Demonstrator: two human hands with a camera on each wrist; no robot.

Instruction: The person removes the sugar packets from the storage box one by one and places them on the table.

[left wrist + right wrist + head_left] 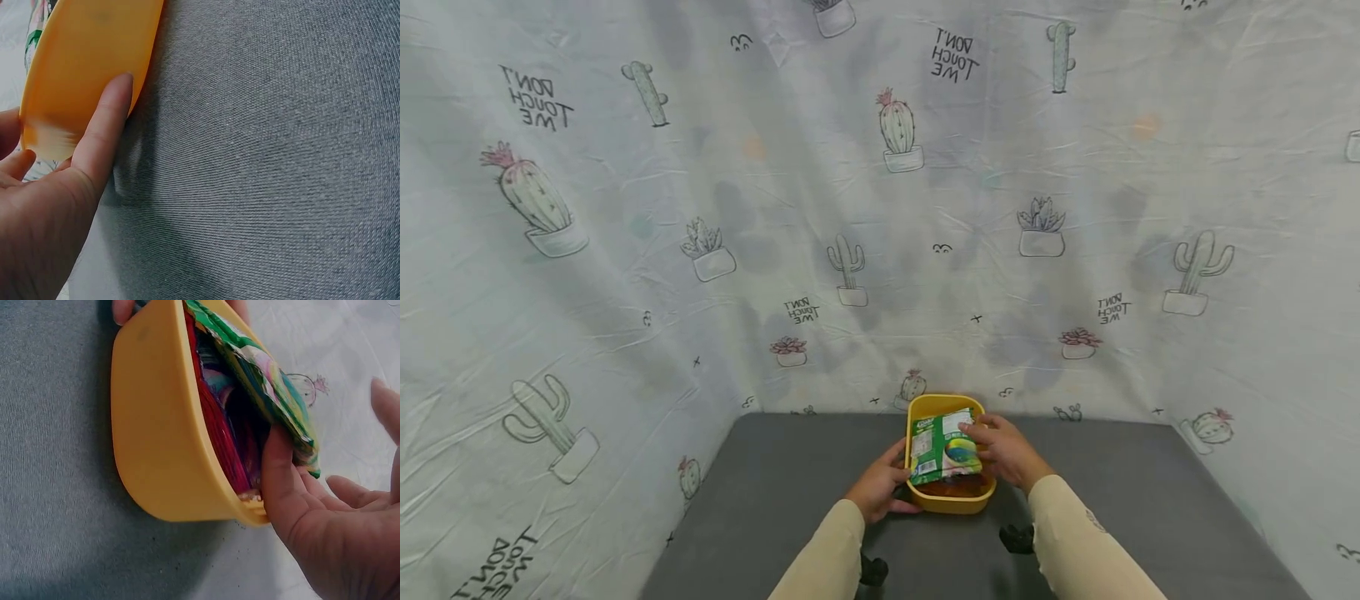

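A yellow plastic tub (955, 505) stands on the grey table, with a green packet (929, 450) lying tilted across its top. Under that packet, inside the tub, a red packet (215, 419) shows its edge beside other shiny wrapping. My left hand (880, 483) grips the tub's left side; its thumb (111, 112) lies along the outer wall while other fingers reach to the rim. My right hand (1006, 450) is at the tub's right side with its fingers spread. One finger (278, 456) touches the green packet's lower edge, and another stands raised away from it.
The grey tabletop (805, 467) spreads around the tub. Behind and beside it hangs a pale sheet (940, 333) printed with cacti. Dark straps (1017, 538) show at the wrists, below the light sleeves (1067, 533).
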